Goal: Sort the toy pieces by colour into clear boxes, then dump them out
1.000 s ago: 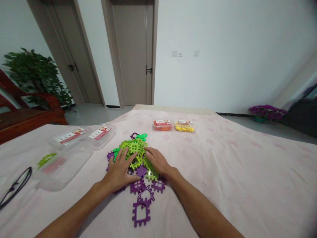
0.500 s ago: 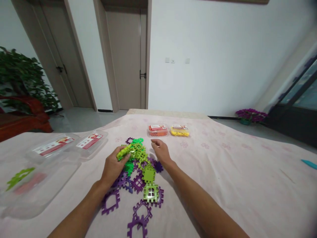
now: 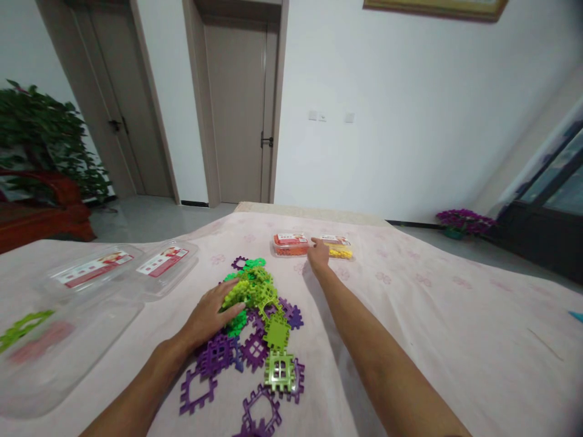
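Note:
My left hand (image 3: 210, 311) lies flat beside a heap of interlocking plastic pieces, fingers apart and touching a yellow-green cluster (image 3: 241, 292). Purple pieces (image 3: 216, 355), some of them open frames, and bright green ones (image 3: 237, 323) spread around and below it. A lime window piece (image 3: 279, 371) lies at the near end. Farther off, my right hand (image 3: 319, 254) reaches between a clear box of orange pieces (image 3: 290, 246) and a clear box of yellow pieces (image 3: 339, 250). It covers the yellow box's left part; its fingers look extended, and contact with either box is unclear.
On the left stand clear plastic containers with labels (image 3: 163, 262), and a larger clear tray (image 3: 91, 358) holding a green piece and something pink. A pink patterned cloth (image 3: 432, 340) covers the table. A blue object (image 3: 576, 316) lies at the right edge.
My right hand has moved forward from beside the heap to the two boxes. My left hand has let go of the yellow-green pieces, which now lie on the heap. The view shifted slightly.

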`<control>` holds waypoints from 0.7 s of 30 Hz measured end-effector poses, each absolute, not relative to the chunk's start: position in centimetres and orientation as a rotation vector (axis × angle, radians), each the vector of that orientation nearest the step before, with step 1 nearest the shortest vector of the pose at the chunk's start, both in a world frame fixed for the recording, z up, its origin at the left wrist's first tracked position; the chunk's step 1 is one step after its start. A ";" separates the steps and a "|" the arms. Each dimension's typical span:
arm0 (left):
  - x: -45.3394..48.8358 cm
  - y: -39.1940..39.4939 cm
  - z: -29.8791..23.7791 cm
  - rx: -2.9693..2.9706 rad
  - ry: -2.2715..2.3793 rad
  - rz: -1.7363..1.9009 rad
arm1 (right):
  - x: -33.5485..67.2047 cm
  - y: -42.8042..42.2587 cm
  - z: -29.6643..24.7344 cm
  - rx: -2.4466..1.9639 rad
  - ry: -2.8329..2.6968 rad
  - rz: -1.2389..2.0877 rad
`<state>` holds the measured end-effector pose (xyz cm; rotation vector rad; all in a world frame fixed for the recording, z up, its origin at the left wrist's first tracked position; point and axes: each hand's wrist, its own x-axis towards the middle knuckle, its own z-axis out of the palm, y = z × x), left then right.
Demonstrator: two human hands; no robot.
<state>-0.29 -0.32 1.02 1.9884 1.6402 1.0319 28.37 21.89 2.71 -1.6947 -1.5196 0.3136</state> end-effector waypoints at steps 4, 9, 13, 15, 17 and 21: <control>1.5 -1.4 2.5 2.077 1.495 0.849 | 27.0 20.2 3.0 -1.673 -1.653 0.285; 3.2 -1.6 2.8 2.021 1.616 1.030 | 25.3 18.2 4.3 -1.542 -2.044 -0.187; 3.2 -1.5 2.3 1.815 1.703 1.178 | 23.2 18.3 5.1 -1.419 -2.354 -0.420; 2.9 -1.5 2.1 1.707 1.634 1.263 | 22.2 18.8 5.3 -1.397 -2.475 -0.489; 2.6 -1.6 1.8 1.600 1.533 1.355 | 21.5 19.2 5.5 -1.373 -2.567 -0.539; 2.0 -1.1 1.2 1.362 1.441 1.551 | 21.1 19.3 6.4 -1.320 -2.624 -0.566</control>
